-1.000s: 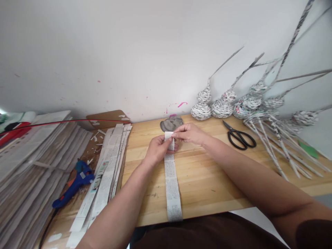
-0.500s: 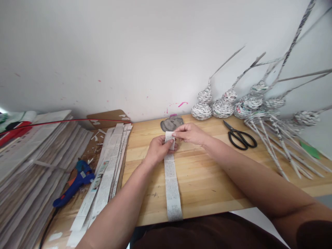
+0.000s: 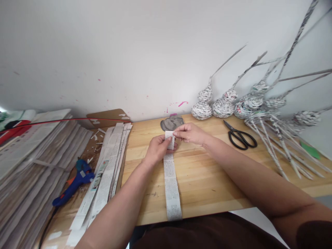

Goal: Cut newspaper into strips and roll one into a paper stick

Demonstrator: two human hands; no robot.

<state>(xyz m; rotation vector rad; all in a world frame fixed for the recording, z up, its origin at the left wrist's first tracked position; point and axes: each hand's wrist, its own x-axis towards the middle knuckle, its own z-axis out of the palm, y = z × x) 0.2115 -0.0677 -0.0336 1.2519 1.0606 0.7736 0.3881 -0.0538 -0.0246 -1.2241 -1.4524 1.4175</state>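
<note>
A long newspaper strip (image 3: 172, 192) runs from my hands down the wooden board to its front edge. My left hand (image 3: 160, 148) is closed around the strip near its far end, with the thumb on top of the paper and fingers underneath. Thumb and fingers of my right hand (image 3: 189, 134) pinch the right edge of that far end. Just beyond the hands lies a crumpled grey cloth (image 3: 171, 122), close to the wall.
Black-handled scissors (image 3: 241, 135) lie right of my hands. Woven newspaper gourd shapes (image 3: 201, 110) line the wall, with rolled paper sticks (image 3: 278, 148) beside them. At left are cut newspaper strips (image 3: 110, 173), a blue glue gun (image 3: 76, 181) and a tall newspaper stack (image 3: 38, 162).
Almost nothing differs. My left thumb has shifted slightly up on the strip, and the hanging length of paper sits a touch further left.
</note>
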